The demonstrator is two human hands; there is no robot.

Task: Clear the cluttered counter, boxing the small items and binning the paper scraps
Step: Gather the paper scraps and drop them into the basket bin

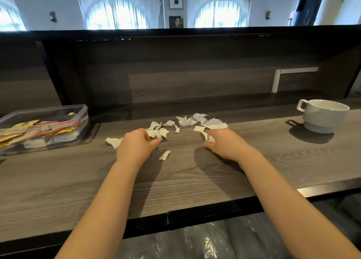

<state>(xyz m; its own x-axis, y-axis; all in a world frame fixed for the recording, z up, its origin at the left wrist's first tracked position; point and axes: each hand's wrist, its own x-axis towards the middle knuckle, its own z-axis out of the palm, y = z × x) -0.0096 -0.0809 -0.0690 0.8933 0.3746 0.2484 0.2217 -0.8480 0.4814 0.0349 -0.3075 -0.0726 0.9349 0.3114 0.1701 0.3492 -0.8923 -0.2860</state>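
Note:
Several torn white paper scraps lie scattered across the middle of the wooden counter. My left hand rests on the scraps' left side, its fingers curled around a few pieces. One scrap pokes out to its left, and another scrap lies loose just right of it. My right hand is closed on a small white scrap at the right side of the pile. A clear plastic box at the far left holds packets and small items.
A white mug stands at the right on the counter. A raised dark back panel runs behind the counter. Below the front edge, a bin lined with a plastic bag sits under my arms.

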